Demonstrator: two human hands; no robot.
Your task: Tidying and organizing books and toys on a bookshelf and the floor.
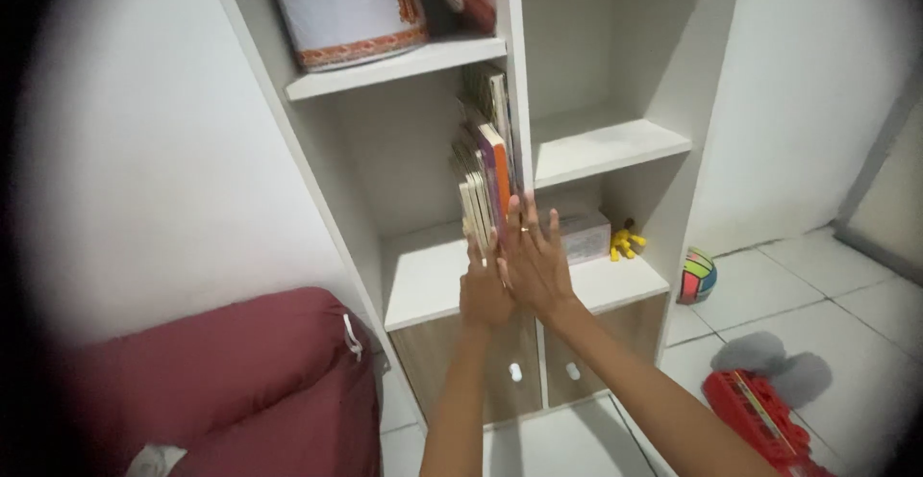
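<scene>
Nearest the white shelving unit (pixel 433 285), left hand (pixel 484 289) and right hand (pixel 535 261) both flat and unclenched, pressed against upright stack of thin books (pixel 486 184) on left middle shelf beside central divider; judged stiff, light singly, prone to fanning; best squeezed from both faces.

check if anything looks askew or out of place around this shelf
The books lean unevenly against the divider instead of standing square, with the left hand and right hand pressed flat on them. A ball and a red toy lie loose on the floor.
</scene>
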